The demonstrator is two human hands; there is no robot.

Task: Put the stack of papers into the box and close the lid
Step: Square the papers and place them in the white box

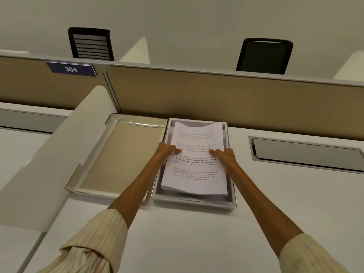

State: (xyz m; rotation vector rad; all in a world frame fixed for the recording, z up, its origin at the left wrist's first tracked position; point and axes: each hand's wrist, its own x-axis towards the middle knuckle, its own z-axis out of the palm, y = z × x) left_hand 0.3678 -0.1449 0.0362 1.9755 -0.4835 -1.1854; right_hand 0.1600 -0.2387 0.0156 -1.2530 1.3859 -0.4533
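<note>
A stack of printed white papers [195, 166] hangs just over the open box [194, 203], a shallow white tray with a grey inside, and sags at both ends. My left hand [166, 151] grips the stack's left edge, thumb on top. My right hand [225, 156] grips its right edge the same way. The box lid [118, 154] lies upside down, tan inside showing, directly left of the box and touching it.
A tan partition wall [216, 95] runs right behind the box and lid. A white side divider [49, 164] slants along the lid's left. A metal cable hatch [305, 152] is set into the desk at right. Two black chairs stand beyond the partition.
</note>
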